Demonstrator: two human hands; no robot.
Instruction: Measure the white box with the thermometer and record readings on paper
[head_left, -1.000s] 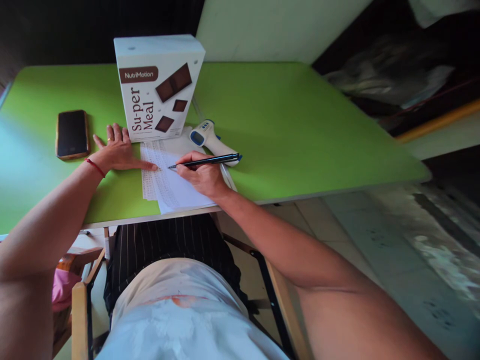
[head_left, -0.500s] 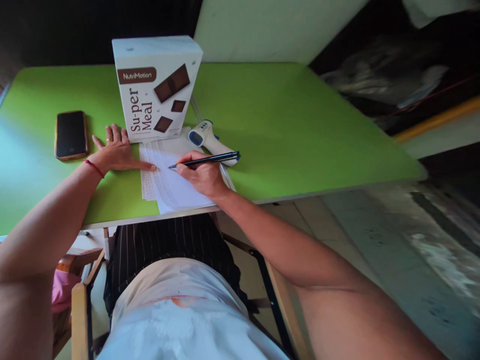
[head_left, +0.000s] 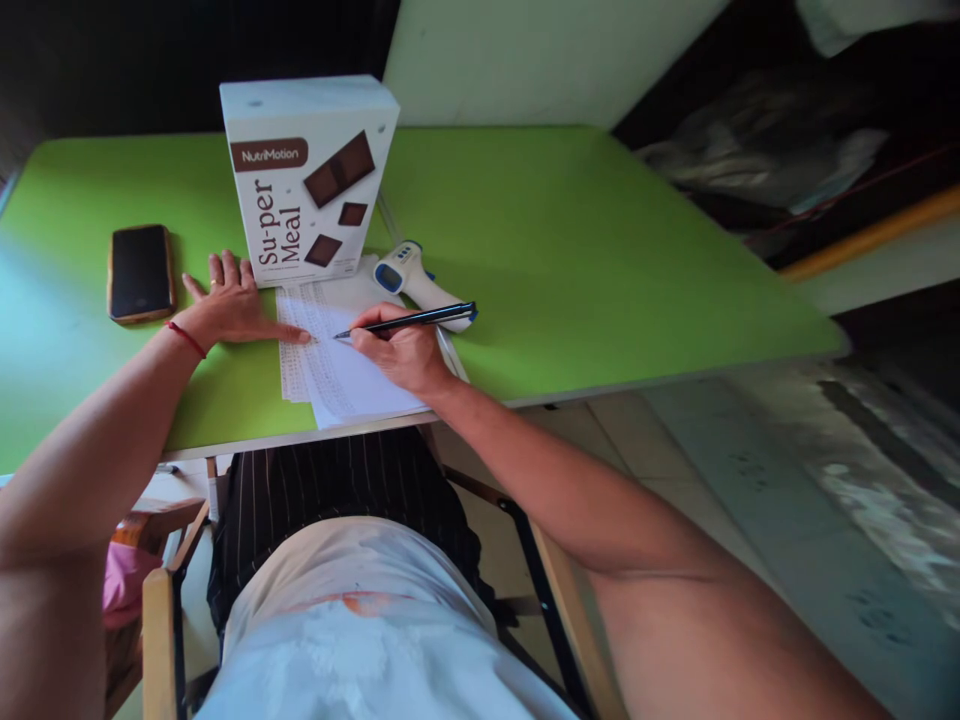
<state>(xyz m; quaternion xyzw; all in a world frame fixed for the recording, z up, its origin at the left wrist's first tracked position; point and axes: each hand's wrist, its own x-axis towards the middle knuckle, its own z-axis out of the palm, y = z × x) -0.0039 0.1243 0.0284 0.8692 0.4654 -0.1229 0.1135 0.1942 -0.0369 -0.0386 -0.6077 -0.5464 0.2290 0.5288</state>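
In my right hand (head_left: pixel 405 350) is a black pen (head_left: pixel 420 318), pinched between thumb and fingers, its tip at the sheet of paper (head_left: pixel 375 385). Rows of small marks cover the left part of that paper; its right part is mostly blank. My left hand (head_left: pixel 236 308) lies flat with fingers spread, a ring and a red wrist string on it. Its thumb rests on the paper's left side, while the other fingers touch the table by the box's lower corner. A white NutriMotion box (head_left: pixel 311 190) stands upright at the paper's far edge.
A white and blue infrared thermometer (head_left: pixel 420 285) lies right of the box, partly behind the pen. The phone (head_left: pixel 141 272) in a brown case lies left of my left hand. All this is on a green table (head_left: pixel 585 250), whose near edge runs just before my lap.
The whole view has shifted very slightly. Both hands, the pen and the paper keep nearly the same places relative to each other.
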